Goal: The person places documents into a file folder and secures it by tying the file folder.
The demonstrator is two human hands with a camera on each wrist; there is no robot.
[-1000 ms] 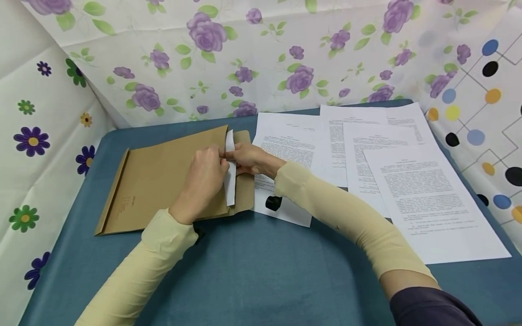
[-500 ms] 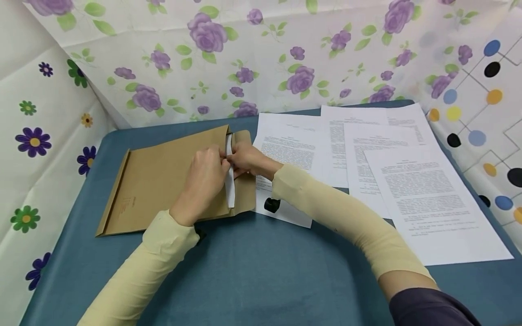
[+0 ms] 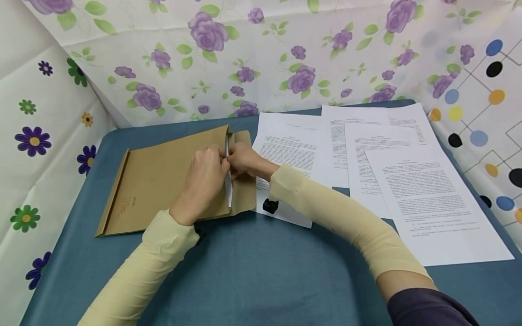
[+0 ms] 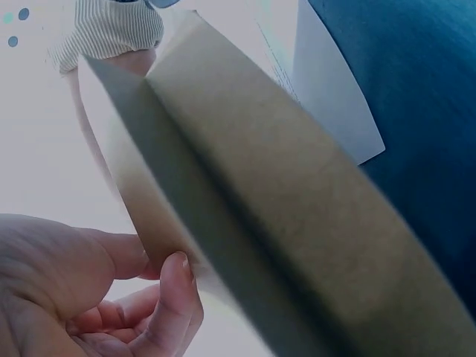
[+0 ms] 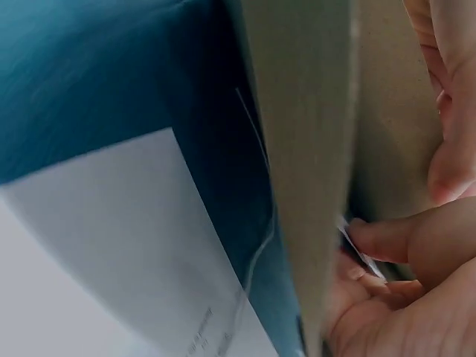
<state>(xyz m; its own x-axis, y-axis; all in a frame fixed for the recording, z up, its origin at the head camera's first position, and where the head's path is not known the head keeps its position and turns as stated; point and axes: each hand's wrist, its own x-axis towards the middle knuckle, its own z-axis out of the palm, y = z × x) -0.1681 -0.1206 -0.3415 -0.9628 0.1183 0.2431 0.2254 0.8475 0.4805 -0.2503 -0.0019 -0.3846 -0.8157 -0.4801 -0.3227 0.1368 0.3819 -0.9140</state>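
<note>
A brown paper envelope (image 3: 159,185) lies on the left of the table, its mouth and flap (image 3: 246,194) toward the right. My left hand (image 3: 205,179) pinches the front panel at the mouth between thumb and fingers, plain in the left wrist view, where the mouth gapes. Inside that mouth, white paper (image 3: 229,192) shows as a narrow strip along the opening. My right hand (image 3: 246,160) reaches in over the flap. In the right wrist view its thumb and fingers (image 5: 387,239) pinch the paper's edge; the rest of the paper is hidden inside the envelope.
A printed sheet (image 3: 287,151) lies partly under the flap. Several more printed sheets (image 3: 432,194) overlap at the right on the blue tablecloth (image 3: 261,271). Flowered cloth (image 3: 261,59) hangs behind the table. A small black object (image 3: 270,206) sits at my right wrist.
The white paper has slid left into the envelope, its visible strip becoming narrower. My right hand moved slightly left with it; the left hand stayed at the mouth.
</note>
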